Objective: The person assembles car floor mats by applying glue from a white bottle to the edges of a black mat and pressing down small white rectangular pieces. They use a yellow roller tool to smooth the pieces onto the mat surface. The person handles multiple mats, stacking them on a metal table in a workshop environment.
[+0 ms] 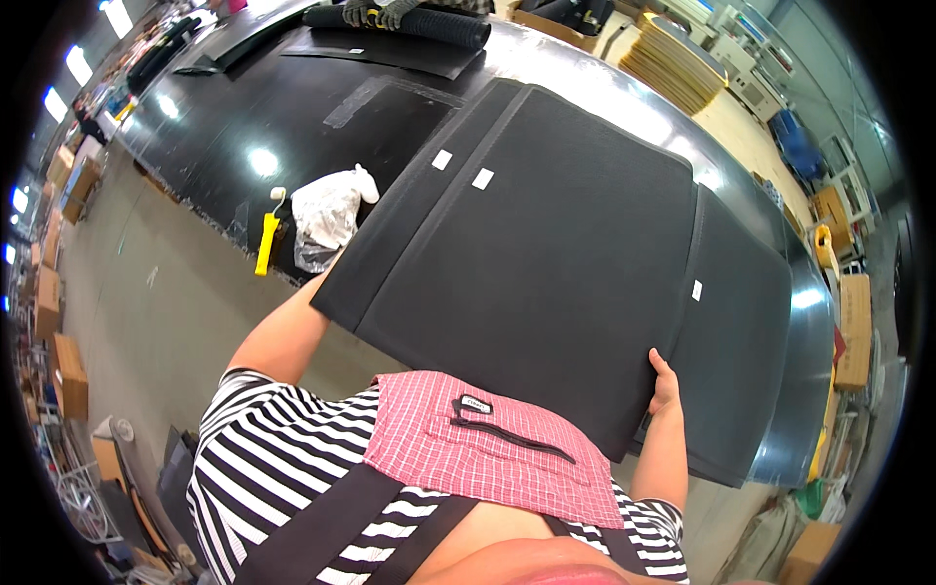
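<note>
A large black mat [546, 234] with a small white label lies tilted in front of me, its near edge close to my checked apron. My right hand [665, 385] grips its right edge, thumb up along the side and the other fingers mostly hidden. My left forearm [292, 327] passes under the left corner, so the mats hide my left hand. Another labelled black mat [414, 210] shows beneath along the left edge. To the right, a third labelled mat [741, 331] lies on the dark glossy table [244, 117].
Left of the mats are a crumpled plastic bag [327, 216] with white material and a small yellow-handled roller [267, 244]. Across the table, another person's gloved hands [378, 14] rest on a black roll [429, 29]. Stacked yellowish sheets [673, 63] and cardboard boxes [854, 331] stand beyond.
</note>
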Tool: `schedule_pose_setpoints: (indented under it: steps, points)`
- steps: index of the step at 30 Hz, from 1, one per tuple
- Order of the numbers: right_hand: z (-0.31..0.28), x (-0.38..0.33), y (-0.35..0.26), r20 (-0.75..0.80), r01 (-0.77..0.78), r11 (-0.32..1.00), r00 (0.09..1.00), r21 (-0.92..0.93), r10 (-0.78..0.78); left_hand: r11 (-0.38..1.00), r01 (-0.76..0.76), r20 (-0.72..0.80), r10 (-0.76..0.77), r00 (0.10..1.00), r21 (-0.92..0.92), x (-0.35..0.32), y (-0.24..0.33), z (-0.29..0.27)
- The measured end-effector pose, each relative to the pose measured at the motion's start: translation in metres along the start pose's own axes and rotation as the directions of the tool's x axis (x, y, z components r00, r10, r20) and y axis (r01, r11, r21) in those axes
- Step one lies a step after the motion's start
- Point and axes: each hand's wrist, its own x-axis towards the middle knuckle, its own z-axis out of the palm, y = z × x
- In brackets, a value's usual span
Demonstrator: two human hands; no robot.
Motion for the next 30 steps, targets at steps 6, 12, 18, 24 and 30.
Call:
schedule_pose_setpoints:
  steps: [6,12,18,24,30]
  points:
    - [0.007,0.007,-0.025,0.053,-0.035,0.998,0.998,0.043,0.032,0.998,0.020,0.029,-0.022,0.999,0.052,0.033,0.013,0.010]
    - [0.018,0.013,-0.044,0.018,-0.054,0.996,0.998,0.069,0.053,0.995,0.031,0.100,-0.040,0.994,0.096,0.074,0.021,0.020]
    - [0.044,0.007,-0.048,-0.086,0.186,0.970,0.976,-0.159,-0.202,0.987,0.044,0.141,-0.066,0.988,0.151,0.100,0.043,0.022]
    - [0.087,-0.049,-0.084,-0.110,0.334,0.902,0.921,-0.272,-0.374,0.984,0.027,0.191,-0.061,0.980,0.174,0.108,0.060,0.024]
    - [0.082,-0.113,-0.096,-0.161,0.446,0.849,0.851,-0.283,-0.500,0.981,-0.059,0.246,0.012,0.969,0.186,0.069,0.088,0.050]
